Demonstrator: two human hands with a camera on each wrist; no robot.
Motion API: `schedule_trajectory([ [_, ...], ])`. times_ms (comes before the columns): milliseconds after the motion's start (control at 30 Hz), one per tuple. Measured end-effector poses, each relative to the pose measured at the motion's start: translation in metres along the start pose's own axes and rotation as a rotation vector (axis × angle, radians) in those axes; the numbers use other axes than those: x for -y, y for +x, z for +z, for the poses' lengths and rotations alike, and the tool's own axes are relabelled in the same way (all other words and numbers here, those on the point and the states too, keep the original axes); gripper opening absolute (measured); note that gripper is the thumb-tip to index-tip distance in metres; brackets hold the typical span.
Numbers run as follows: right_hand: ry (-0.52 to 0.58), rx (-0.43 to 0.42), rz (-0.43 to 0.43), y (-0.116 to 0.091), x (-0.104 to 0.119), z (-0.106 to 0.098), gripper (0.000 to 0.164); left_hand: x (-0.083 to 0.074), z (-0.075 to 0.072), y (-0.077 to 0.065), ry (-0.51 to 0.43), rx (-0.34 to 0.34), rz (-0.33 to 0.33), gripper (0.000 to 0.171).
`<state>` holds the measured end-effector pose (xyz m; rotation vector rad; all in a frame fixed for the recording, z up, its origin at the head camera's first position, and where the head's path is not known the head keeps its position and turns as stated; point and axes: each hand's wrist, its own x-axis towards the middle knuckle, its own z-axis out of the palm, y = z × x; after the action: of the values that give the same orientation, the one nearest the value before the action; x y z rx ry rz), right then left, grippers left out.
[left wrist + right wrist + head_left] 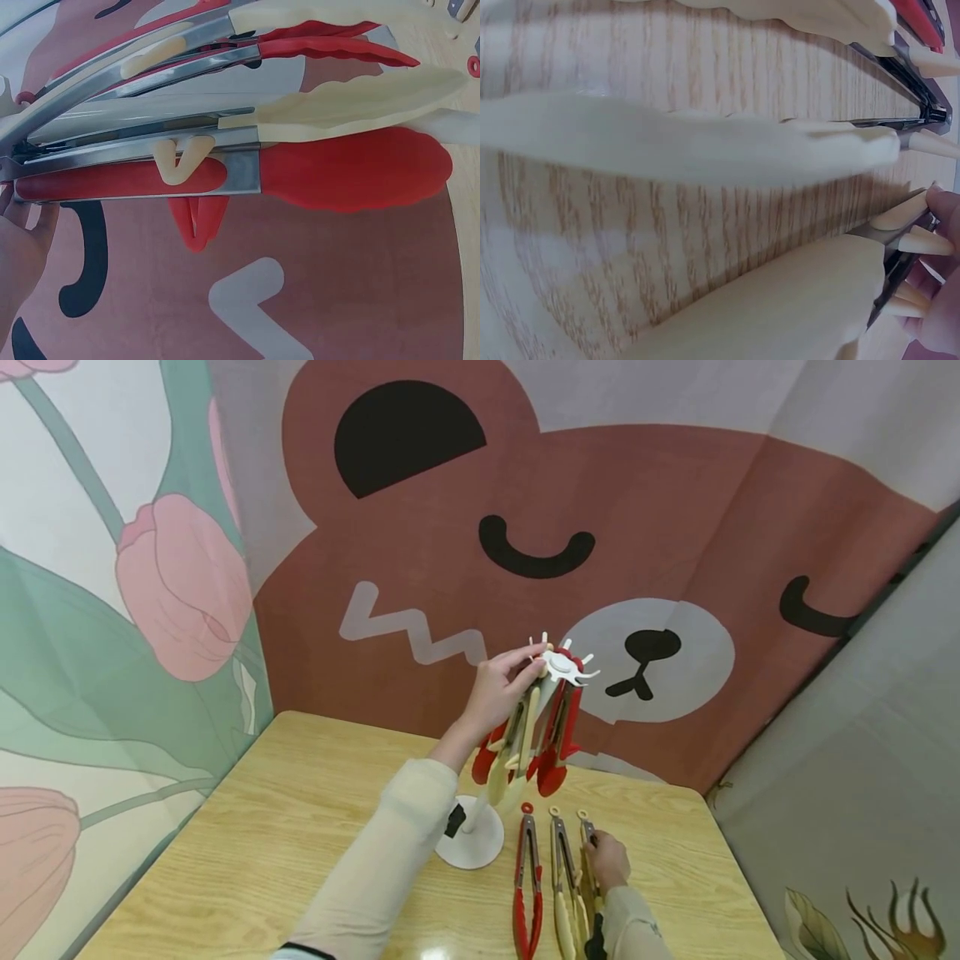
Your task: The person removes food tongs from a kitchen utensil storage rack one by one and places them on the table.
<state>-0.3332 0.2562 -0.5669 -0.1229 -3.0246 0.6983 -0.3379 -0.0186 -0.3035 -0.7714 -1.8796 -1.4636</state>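
Observation:
My left hand [502,685] is up at the top of a white stand with a hooked crown [561,667], its thumb and fingers pinching the upper end of cream-tipped tongs [530,714]. Red-tipped tongs [570,718] hang from the same crown. In the left wrist view, cream tips [360,105] and a broad red tip [360,169] lie close together. Low on the right, my right hand [609,862] grips cream-tipped tongs [780,307] near their metal upper part, over the table. Part of these tongs is hidden by the hand and sleeve.
Left of the right hand, cream-tipped tongs [562,918] and red-tipped tongs [519,910] lie side by side on the wooden table [300,827]. The stand's round white base [487,847] is behind the left forearm. A bear-printed cloth [420,560] hangs behind the table.

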Motion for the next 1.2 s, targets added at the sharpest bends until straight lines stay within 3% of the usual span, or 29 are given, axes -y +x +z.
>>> schedule_trajectory([
  [233, -0.008, -0.020, 0.004, 0.000, -0.006, -0.004, 0.038, -0.004, 0.003, -0.001, -0.007, -0.003, -0.008, 0.029],
  [733, 0.156, -0.143, -0.110, 0.005, 0.010, -0.032, 0.048, -0.002, -0.002, -0.001, 0.011, -0.026, -0.006, 0.029],
  [967, 0.266, -0.192, -0.128, -0.002, 0.022, -0.044, 0.049, -0.004, -0.001, -0.001, 0.062, -0.005, -0.005, 0.030],
  [1200, 0.345, -0.182, -0.119, -0.009, 0.027, -0.051, 0.053, -0.006, 0.001, 0.001, 0.142, 0.014, 0.045, 0.030],
])
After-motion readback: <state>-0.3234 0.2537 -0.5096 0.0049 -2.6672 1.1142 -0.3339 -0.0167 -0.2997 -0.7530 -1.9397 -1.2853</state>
